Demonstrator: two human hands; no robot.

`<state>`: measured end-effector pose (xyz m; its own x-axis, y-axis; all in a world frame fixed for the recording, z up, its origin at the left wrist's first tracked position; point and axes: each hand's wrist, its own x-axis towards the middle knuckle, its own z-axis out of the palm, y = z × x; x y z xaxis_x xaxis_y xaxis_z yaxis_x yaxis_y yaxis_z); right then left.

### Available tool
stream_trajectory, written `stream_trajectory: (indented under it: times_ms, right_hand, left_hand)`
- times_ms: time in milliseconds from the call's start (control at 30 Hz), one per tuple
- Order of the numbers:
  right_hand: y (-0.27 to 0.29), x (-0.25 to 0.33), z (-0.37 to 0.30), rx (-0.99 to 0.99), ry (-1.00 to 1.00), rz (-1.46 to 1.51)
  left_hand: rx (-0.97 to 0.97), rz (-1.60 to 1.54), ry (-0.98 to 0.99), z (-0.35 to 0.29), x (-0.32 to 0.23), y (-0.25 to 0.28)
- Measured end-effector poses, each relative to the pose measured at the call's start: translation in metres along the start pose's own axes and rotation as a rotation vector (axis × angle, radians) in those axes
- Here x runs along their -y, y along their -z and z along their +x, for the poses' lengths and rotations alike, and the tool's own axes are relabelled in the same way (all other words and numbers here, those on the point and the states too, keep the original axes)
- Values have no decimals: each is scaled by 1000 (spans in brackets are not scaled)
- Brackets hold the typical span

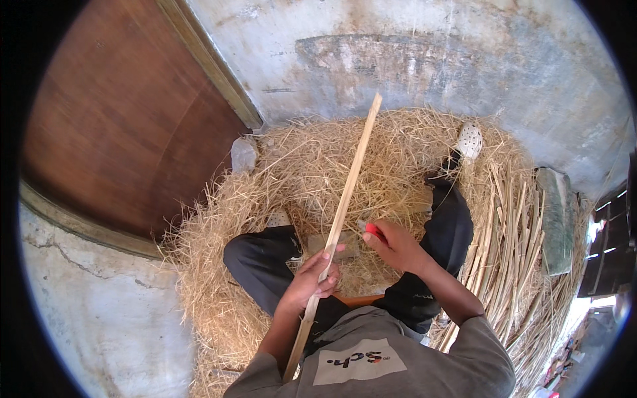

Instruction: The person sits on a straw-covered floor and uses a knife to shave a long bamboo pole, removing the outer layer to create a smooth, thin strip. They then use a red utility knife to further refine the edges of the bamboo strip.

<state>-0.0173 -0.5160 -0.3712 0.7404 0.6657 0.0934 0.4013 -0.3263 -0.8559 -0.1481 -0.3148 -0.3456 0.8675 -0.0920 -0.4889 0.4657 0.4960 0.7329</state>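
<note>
My left hand (314, 278) is closed around a long, pale strip of split bamboo or wood (350, 186). The strip slants from beside my body up and away, its far end rising past the shavings toward the wall. To the right of the strip, my right hand (398, 247) grips a small red-handled tool (375, 231). A short greyish end of it points toward the strip, apart from it; whether it is a knife blade is too small to tell.
Curled shavings (298, 159) heap around my legs. Long split strips (497, 245) lie at the right, beside a greenish stone slab (556, 219). A pale rock (244, 154) sits near the brown door (133, 119). A stained wall (424, 60) stands ahead.
</note>
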Motion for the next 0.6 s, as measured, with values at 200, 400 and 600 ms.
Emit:
stream_trajectory:
  times_ms: [200,400,600]
  right_hand:
    - [-9,12,-6,-31,86,-102]
    - [-27,24,-12,-68,237,-466]
    - [-33,26,-8,-112,352,-640]
  left_hand:
    - [-8,-18,17,-20,10,3]
    - [-24,271,-23,-34,22,-2]
    - [-51,544,-284,-47,36,-9]
